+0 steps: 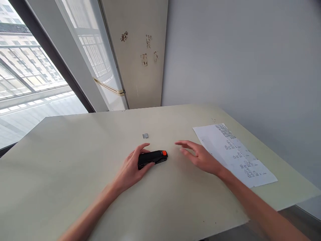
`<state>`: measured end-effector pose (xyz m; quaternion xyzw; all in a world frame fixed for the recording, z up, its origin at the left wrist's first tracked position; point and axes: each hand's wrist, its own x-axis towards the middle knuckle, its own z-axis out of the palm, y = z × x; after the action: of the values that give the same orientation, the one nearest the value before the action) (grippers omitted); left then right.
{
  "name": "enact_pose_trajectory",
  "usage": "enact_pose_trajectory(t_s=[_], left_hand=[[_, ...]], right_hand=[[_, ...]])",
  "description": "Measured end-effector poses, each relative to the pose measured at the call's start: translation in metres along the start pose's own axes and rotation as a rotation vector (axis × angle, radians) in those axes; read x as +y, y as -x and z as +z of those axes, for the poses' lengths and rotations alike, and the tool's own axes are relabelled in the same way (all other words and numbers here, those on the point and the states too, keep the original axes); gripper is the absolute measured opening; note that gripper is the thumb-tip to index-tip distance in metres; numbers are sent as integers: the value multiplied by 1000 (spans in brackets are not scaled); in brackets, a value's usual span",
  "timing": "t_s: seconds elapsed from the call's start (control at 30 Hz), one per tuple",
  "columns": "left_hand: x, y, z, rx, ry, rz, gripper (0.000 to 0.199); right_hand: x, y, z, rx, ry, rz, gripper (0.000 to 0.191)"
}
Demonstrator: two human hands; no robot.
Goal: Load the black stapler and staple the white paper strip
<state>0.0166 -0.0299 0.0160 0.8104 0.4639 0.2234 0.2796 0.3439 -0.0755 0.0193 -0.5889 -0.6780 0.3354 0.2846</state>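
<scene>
A black stapler point(152, 157) with an orange-red patch at its right end lies on the table. My left hand point(132, 167) grips its left end, thumb along the near side and fingers round the far side. To the right, my right hand point(198, 157) hovers with nothing in it, its fingers stretched toward the stapler but apart from it. Just beyond the stapler sits a small grey block of staples point(145, 136). Printed paper point(215, 144) lies flat on the right, partly behind my right hand and forearm.
The pale table point(75, 150) has its far edge near a tall cabinet point(142, 77) with worn brown patches. A grey wall point(240, 60) runs along the right side. On the left, a window point(30, 63) looks out on a railing and buildings.
</scene>
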Motion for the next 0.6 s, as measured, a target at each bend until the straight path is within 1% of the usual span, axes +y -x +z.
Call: enact_pose_trajectory(t_s=[0.1,0.13,0.17,0.23,0.33,0.4,0.47,0.53,0.6], left_hand=[[-12,4,-2,-27,139,32,81],[-18,5,-4,-28,199,44,86],[-24,7,-8,-19,264,49,87],[-36,9,-16,50,392,33,76],[-47,7,-26,245,505,-68,59],[-52,2,-31,394,557,-176,55],[-57,-2,-33,516,659,-274,52],[-62,-6,-34,605,783,-329,47],[-67,-8,-35,674,846,-356,42]], right_hand=[[-19,-25,38,13,-215,-27,36],[-22,-32,49,20,-270,-37,35],[-24,-37,59,27,-314,-43,35],[-26,-45,74,46,-371,-47,36],[-26,-48,87,79,-416,-40,37],[-25,-46,91,88,-428,-31,37],[-24,-44,93,84,-413,-32,36],[-24,-41,94,72,-377,-52,36],[-24,-40,94,72,-335,-72,37]])
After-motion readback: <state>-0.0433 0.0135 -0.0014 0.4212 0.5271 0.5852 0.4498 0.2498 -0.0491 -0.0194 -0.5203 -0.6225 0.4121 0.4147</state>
